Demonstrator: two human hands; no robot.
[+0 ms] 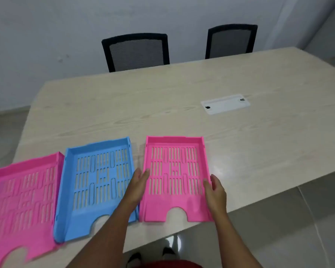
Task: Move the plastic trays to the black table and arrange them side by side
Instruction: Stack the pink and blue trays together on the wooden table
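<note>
Three slotted plastic trays lie along the near edge of a light wood table (182, 97). A pink tray (17, 200) is at the far left, with a blue tray (97, 182) touching its right side. A second pink tray (174, 176) lies a small gap further right. My left hand (136, 187) rests against this tray's left wall, fingertips on the rim. My right hand (215, 192) clasps its right wall, with the fingers inside and the thumb outside. The tray sits flat on the table between both hands. No black table is in view.
Two black mesh chairs (135, 52) (230, 40) stand at the far side against a white wall. A white cable hatch (225, 104) is set into the tabletop at the right. Tiled floor (278, 219) shows beyond the table's near right edge.
</note>
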